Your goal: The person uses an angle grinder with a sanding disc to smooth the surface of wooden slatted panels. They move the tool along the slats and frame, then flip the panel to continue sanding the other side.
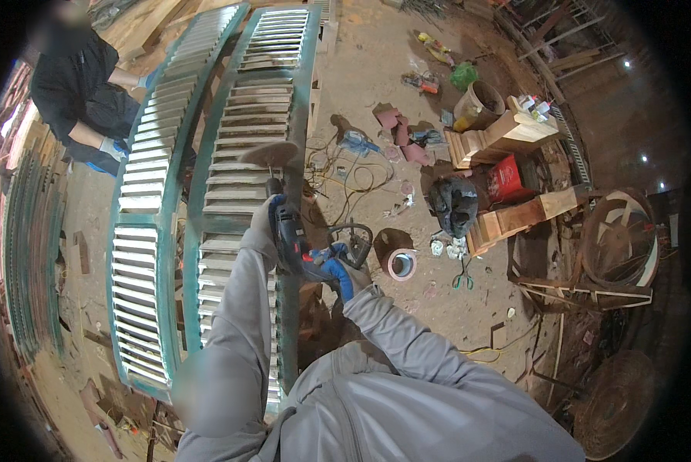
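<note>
Both my hands are on a dark power drill (290, 237) that carries a round sanding disc (268, 154) on its front shaft. My gloved left hand (265, 215) wraps round the front of the drill body. Behind it, my right hand (345, 272), in a blue and grey glove, grips the rear handle. The disc is over the right stile of a louvred shutter (303, 100) with a green frame and pale slats; whether it touches the wood I cannot tell. A second green louvred shutter (168, 231) lies to its left.
A person in dark clothes (80, 85) leans over the left shutter with gloved hands. Cables (353, 181), a blue power tool (358, 144), a tape roll (401, 265), scissors (462, 282) and a bucket (479, 106) lie on the floor at right. Stacked shutters (31, 239) stand far left.
</note>
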{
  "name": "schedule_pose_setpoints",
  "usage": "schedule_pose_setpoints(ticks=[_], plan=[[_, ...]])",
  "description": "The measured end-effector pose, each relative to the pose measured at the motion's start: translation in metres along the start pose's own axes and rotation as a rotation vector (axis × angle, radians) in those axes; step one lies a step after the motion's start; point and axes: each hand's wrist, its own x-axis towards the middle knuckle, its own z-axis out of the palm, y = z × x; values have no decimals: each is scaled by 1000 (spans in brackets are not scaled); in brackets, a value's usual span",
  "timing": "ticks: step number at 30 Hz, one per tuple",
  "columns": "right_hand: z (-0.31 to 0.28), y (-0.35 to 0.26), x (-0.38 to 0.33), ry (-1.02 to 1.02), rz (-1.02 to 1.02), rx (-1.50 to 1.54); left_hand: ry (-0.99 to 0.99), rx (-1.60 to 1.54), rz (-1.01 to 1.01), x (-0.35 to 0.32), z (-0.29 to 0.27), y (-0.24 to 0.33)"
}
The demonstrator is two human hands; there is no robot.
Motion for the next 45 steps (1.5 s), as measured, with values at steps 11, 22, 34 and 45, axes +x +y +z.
schedule_pose_setpoints(ticks=[11, 22, 34, 45], plan=[[-38, 65, -18, -218, 23, -24, -116, -93, 67, -34, -55, -44], [-31, -11, 21, -562, 203, -194, 67, -263, 432, -15, -135, -64], [-87, -85, 100, -535, 337, -336, 81, -130, 434, 30, -22, -55], [-86, -98, 111, -406, 274, -327, 259, 280, 492, 85, 10, -24]])
